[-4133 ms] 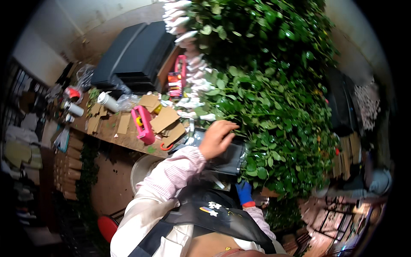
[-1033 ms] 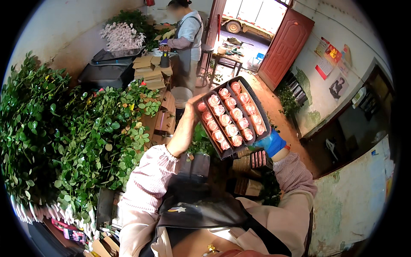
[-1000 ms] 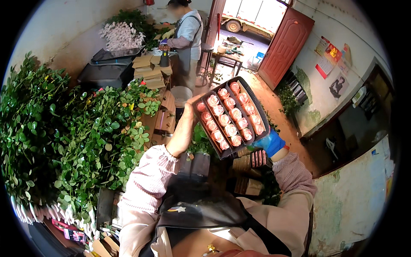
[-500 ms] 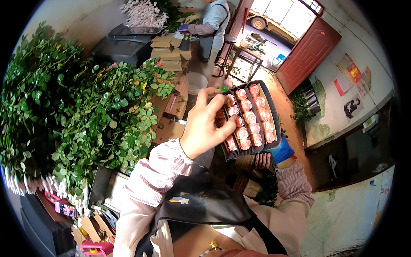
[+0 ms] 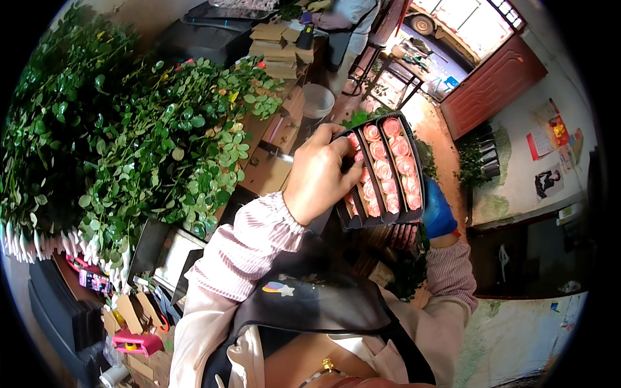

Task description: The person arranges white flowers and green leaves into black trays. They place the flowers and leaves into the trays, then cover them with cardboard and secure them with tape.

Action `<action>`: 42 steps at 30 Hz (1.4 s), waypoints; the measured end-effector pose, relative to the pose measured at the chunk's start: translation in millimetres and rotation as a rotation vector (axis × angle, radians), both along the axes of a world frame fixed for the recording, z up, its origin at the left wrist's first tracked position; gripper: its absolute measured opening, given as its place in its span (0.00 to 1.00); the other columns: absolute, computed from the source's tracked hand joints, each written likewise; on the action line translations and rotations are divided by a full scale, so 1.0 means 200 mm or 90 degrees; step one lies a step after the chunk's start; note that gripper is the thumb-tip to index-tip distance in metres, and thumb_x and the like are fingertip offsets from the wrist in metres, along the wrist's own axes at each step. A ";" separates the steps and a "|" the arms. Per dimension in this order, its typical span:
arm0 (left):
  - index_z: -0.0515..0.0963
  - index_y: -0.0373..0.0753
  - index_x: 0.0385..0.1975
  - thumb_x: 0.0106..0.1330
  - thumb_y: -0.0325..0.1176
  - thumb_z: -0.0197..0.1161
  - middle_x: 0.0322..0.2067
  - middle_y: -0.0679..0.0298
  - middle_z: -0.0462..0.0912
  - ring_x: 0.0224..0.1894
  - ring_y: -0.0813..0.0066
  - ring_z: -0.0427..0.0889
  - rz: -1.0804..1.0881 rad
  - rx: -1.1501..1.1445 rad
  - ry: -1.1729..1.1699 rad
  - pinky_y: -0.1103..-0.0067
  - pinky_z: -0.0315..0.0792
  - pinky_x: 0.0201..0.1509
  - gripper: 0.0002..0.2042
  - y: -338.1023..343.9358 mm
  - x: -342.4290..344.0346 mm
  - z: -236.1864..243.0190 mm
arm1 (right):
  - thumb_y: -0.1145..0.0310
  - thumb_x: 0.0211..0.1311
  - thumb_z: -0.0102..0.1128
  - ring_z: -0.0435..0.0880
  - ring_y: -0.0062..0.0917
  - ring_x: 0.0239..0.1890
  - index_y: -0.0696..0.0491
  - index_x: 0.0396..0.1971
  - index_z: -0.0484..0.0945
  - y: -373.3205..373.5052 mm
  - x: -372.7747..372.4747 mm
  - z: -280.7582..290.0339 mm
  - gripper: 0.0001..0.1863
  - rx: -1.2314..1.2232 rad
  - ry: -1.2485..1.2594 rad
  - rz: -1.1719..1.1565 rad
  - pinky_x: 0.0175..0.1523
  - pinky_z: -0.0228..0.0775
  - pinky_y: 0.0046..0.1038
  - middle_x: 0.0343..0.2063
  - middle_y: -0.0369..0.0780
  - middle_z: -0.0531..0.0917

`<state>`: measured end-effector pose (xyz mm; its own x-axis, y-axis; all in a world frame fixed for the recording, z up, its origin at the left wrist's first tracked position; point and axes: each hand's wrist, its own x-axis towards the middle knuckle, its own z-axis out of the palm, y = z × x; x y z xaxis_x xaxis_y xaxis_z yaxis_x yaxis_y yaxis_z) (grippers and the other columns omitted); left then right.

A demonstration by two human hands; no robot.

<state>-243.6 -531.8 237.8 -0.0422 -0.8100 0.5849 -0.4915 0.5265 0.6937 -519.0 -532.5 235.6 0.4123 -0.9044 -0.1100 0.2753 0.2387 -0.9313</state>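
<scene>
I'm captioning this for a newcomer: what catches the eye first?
Probably the pink roses in the black box, right of centre, with the left hand at its left side and the blue-gloved right hand at its lower right. Next comes the heap of leafy green stems across the upper left. The red door at upper right, beside a bright opening, stands out too.
</scene>
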 end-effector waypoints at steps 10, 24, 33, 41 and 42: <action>0.80 0.35 0.49 0.61 0.37 0.73 0.61 0.45 0.72 0.61 0.46 0.75 -0.029 0.081 0.065 0.66 0.72 0.63 0.19 0.00 0.05 -0.45 | 0.61 0.76 0.51 0.83 0.23 0.52 0.56 0.62 0.74 -0.43 -0.50 -0.80 0.21 0.125 0.155 -0.138 0.57 0.77 0.29 0.55 0.37 0.82; 0.77 0.33 0.51 0.71 0.33 0.65 0.40 0.62 0.86 0.43 0.77 0.84 0.301 0.863 0.357 0.79 0.77 0.49 0.14 1.18 0.17 -1.50 | 0.48 0.75 0.51 0.82 0.54 0.50 0.60 0.71 0.58 -0.60 -0.36 -2.24 0.37 -0.223 0.713 -0.101 0.54 0.74 0.43 0.50 0.59 0.81; 0.77 0.32 0.52 0.71 0.33 0.65 0.40 0.59 0.86 0.45 0.75 0.83 0.417 0.962 0.420 0.77 0.77 0.52 0.15 1.42 0.08 -1.65 | 0.55 0.65 0.63 0.84 0.48 0.51 0.62 0.72 0.54 -0.74 0.19 -3.19 0.44 -0.109 0.666 -0.070 0.56 0.74 0.40 0.54 0.58 0.81; 0.75 0.32 0.54 0.72 0.32 0.64 0.42 0.61 0.84 0.46 0.76 0.81 0.452 0.951 0.586 0.78 0.76 0.52 0.15 1.42 -0.02 -1.66 | 0.58 0.58 0.67 0.85 0.50 0.46 0.66 0.63 0.64 -0.53 0.35 -2.98 0.39 -0.024 0.651 0.035 0.52 0.75 0.45 0.41 0.58 0.84; 0.75 0.32 0.54 0.72 0.31 0.64 0.42 0.62 0.84 0.45 0.76 0.81 0.442 0.954 0.582 0.78 0.76 0.52 0.15 1.40 -0.01 -1.66 | 0.56 0.57 0.67 0.84 0.52 0.47 0.63 0.56 0.70 -0.61 0.26 -2.98 0.33 0.066 0.685 0.253 0.53 0.75 0.46 0.41 0.58 0.84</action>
<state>-246.4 -252.3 -94.1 0.3465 -0.3379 -0.8751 0.4127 -0.7828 0.4657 -466.5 -653.6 -360.8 0.3134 -0.6973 -0.6446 -0.7624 0.2199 -0.6086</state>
